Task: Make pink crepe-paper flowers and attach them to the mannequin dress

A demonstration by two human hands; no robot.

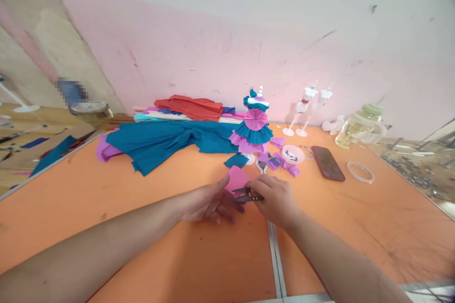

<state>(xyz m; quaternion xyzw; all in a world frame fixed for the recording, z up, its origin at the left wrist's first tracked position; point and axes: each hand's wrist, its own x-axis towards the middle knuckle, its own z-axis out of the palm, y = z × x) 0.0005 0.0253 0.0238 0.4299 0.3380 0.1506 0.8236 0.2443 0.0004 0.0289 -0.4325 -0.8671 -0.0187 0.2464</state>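
The small pink crepe piece (237, 177) is held up between the two hands above the orange table (106, 227), its flat upper part showing and its lower edge partly hidden by blades and fingers. It looks plain, roughly four-sided and unpleated. The step in hand seems to be trimming it; the next cut would call for a steady edge, with the fingertips clear of the blades.

The right hand (277, 199) is closed around black thread snips (253, 196), whose blades stand slightly apart at the piece's lower edge. The left hand (213, 202) has its thumb at the piece's left edge and its other fingers loosely spread below; they are blurred, so I cannot tell whether they grip it.

Just beyond are loose purple scraps (273, 161) and a dress form (253, 128) in teal-and-pink ruffles, with a spread teal crepe sheet (170, 141) to its left.
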